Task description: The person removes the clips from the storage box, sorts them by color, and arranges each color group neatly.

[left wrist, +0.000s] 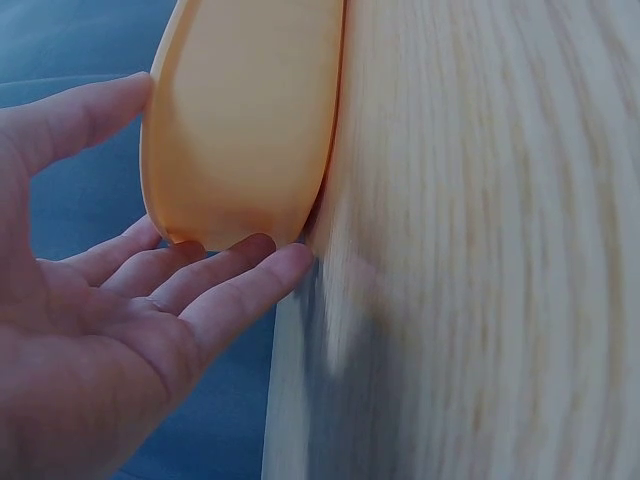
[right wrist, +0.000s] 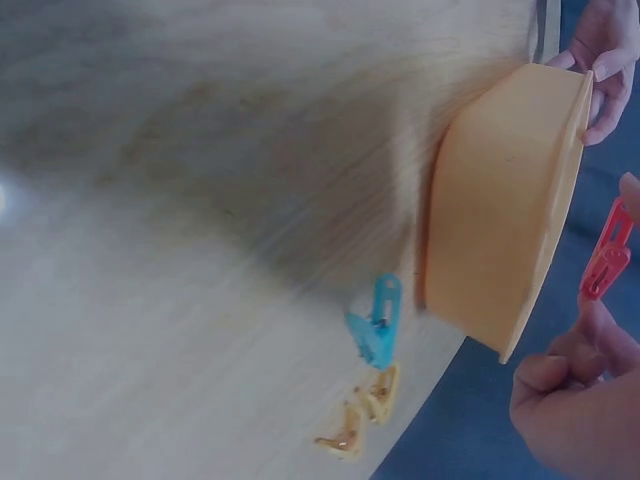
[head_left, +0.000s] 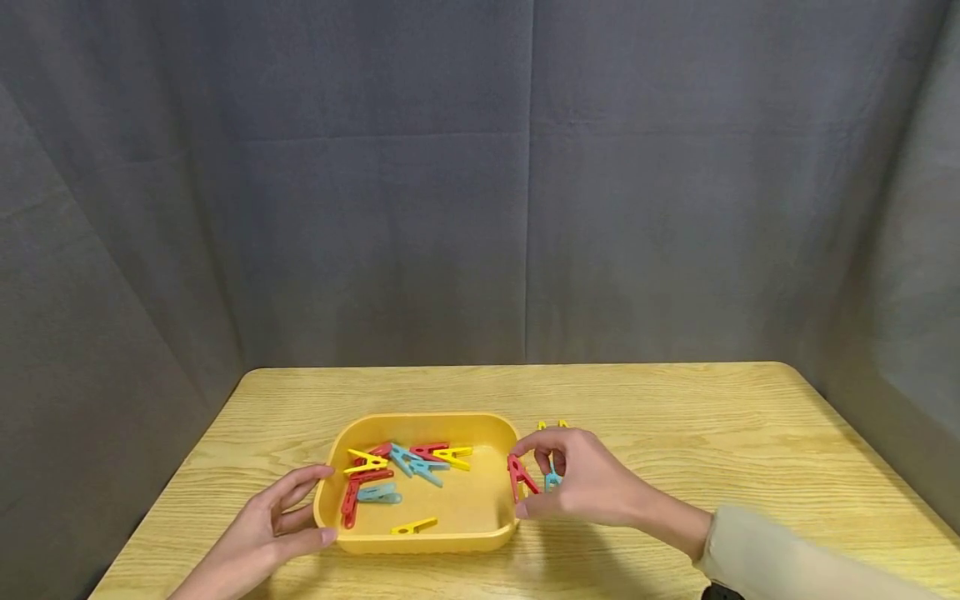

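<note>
My right hand (head_left: 592, 482) pinches a red clothespin (head_left: 519, 472) between thumb and fingers at the right end of a yellow plastic basin (head_left: 420, 544). In the right wrist view, the red clothespin (right wrist: 606, 262) is beside the basin's rim, above table level. My left hand (head_left: 262, 525) touches the basin's left end with spread, loosely bent fingers. Close up in the left wrist view, fingertips (left wrist: 290, 258) rest against the end wall. Inside the basin lie several red, yellow and blue clothespins, among them a yellow one (head_left: 414, 527) near the front wall.
On the wooden table (head_left: 712, 433), right of the basin, a blue clothespin (right wrist: 380, 325) and yellow clothespins (right wrist: 345, 432) lie close together, partly hidden by my right hand in the head view. A grey curtain (head_left: 375, 208) hangs behind and along the sides.
</note>
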### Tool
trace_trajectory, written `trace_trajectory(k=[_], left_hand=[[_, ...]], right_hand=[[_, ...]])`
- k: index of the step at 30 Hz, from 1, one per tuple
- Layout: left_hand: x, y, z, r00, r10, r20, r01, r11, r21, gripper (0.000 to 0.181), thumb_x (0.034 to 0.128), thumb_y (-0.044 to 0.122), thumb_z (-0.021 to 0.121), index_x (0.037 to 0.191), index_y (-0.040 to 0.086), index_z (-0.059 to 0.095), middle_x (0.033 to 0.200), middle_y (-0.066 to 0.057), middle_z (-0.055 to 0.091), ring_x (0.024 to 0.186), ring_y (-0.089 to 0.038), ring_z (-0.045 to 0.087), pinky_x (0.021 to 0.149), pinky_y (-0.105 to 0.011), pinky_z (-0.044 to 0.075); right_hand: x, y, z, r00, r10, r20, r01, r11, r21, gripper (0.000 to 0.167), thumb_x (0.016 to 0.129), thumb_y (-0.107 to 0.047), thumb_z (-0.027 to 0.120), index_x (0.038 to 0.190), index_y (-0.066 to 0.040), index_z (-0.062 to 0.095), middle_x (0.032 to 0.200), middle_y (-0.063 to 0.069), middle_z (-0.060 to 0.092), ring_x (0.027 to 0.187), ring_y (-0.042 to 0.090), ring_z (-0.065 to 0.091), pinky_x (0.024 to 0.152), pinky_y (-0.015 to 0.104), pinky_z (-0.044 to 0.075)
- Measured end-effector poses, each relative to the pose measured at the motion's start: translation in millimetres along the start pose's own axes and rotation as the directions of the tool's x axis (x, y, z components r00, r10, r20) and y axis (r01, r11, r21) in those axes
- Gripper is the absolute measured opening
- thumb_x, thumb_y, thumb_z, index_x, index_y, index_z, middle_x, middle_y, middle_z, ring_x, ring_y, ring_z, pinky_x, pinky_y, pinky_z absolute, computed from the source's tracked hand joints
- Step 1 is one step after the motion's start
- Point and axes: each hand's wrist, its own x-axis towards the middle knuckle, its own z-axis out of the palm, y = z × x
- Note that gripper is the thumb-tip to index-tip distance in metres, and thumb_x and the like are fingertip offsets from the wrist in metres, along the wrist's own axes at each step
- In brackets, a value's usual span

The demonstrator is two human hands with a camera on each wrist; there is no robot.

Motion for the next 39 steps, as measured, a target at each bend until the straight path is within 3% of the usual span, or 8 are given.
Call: trace_trajectory(k=[7, 14, 18, 22, 26, 39], left_hand=[[0.4, -0.4, 0.3, 1.0, -0.007, 0.005, 0.007, 1.0, -0.005, 0.078, 0.0925, 0.003, 0.08, 0.156, -0.007, 0.035, 0.163, -0.037, 0.029, 0.135, -0.048, 0.054, 0.092, -0.034, 0.06], [0.3, -0.8, 0.1, 1.0, 0.024, 0.011, -0.024, 1.0, 0.005, 0.077, 0.0926, 0.004, 0.08, 0.155, -0.007, 0.036, 0.162, -0.037, 0.03, 0.134, -0.047, 0.055, 0.09, -0.033, 0.06], [-0.1, -0.3, 0.2, 1.0, -0.001, -0.003, 0.001, 1.0, 0.018, 0.079, 0.0923, 0.004, 0.08, 0.156, -0.007, 0.035, 0.161, -0.037, 0.031, 0.135, -0.047, 0.055, 0.091, -0.034, 0.061], [-0.1, 0.6, 0.3, 1.0, -0.021, -0.015, 0.022, 0.999, 0.04, 0.08, 0.0922, 0.006, 0.081, 0.156, -0.008, 0.035, 0.161, -0.037, 0.032, 0.135, -0.047, 0.054, 0.092, -0.035, 0.061], [0.3, 0.5, 0.5, 1.0, 0.003, -0.01, -0.003, 0.999, 0.04, 0.079, 0.0923, 0.006, 0.081, 0.156, -0.007, 0.036, 0.162, -0.037, 0.03, 0.135, -0.048, 0.054, 0.092, -0.034, 0.06], [0.7, 1.2, -1.1, 0.998, -0.062, -0.003, 0.062, 0.998, 0.028, 0.082, 0.094, 0.008, 0.08, 0.159, -0.005, 0.032, 0.163, -0.035, 0.031, 0.138, -0.047, 0.052, 0.093, -0.037, 0.061]], right_hand=[[-20.6, 14, 1, 0.994, 0.057, -0.091, -0.057, 0.998, 0.01, 0.048, 0.074, -0.027, 0.096, 0.115, -0.012, 0.076, 0.083, 0.004, 0.056, 0.067, 0.011, 0.041, 0.058, 0.025, 0.032], [-36.8, 27, 8, 0.978, 0.128, -0.163, -0.125, 0.992, 0.026, 0.049, 0.072, -0.027, 0.097, 0.113, -0.011, 0.076, 0.08, 0.005, 0.052, 0.067, 0.009, 0.041, 0.058, 0.024, 0.033], [-43.2, 34, 12, 0.967, 0.172, -0.19, -0.172, 0.985, 0.018, 0.049, 0.07, -0.028, 0.099, 0.111, -0.013, 0.077, 0.08, 0.003, 0.053, 0.068, 0.01, 0.044, 0.058, 0.024, 0.036], [-48.1, 40, 17, 0.956, 0.224, -0.19, -0.22, 0.975, 0.04, 0.051, 0.068, -0.027, 0.099, 0.112, -0.013, 0.077, 0.081, 0.003, 0.053, 0.071, 0.013, 0.046, 0.058, 0.025, 0.037], [-51.7, 44, 21, 0.948, 0.26, -0.181, -0.252, 0.965, 0.066, 0.053, 0.068, -0.025, 0.099, 0.114, -0.012, 0.076, 0.08, 0.003, 0.052, 0.071, 0.015, 0.046, 0.058, 0.025, 0.035], [-57.2, 52, 31, 0.945, 0.29, -0.152, -0.285, 0.957, 0.052, 0.06, 0.066, -0.026, 0.101, 0.116, -0.006, 0.076, 0.077, 0.002, 0.051, 0.068, 0.016, 0.046, 0.06, 0.025, 0.035]])
